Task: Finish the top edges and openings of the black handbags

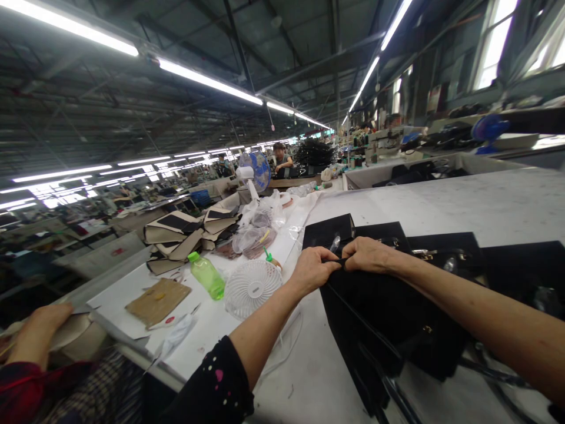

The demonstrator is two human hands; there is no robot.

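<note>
A black handbag [388, 318] lies tilted on the white table in front of me, its straps trailing toward the near edge. My left hand [314, 268] pinches its upper left corner between thumb and fingers. Right beside it, my right hand [368, 254] grips the same edge, fingertips almost meeting those of the left. What lies between the fingertips is too small to make out. Behind the bag stand several more black handbags [441, 244] in a row, with metal fittings partly wrapped in clear plastic.
A small white fan [255, 288], a green bottle [206, 275] and a brown board [158, 301] are on the table [273, 388] to the left. Beige-and-black bag pieces [176, 232] are piled beyond. A co-worker's hand [44, 327] is at far left. A blue fan [256, 171] stands farther back.
</note>
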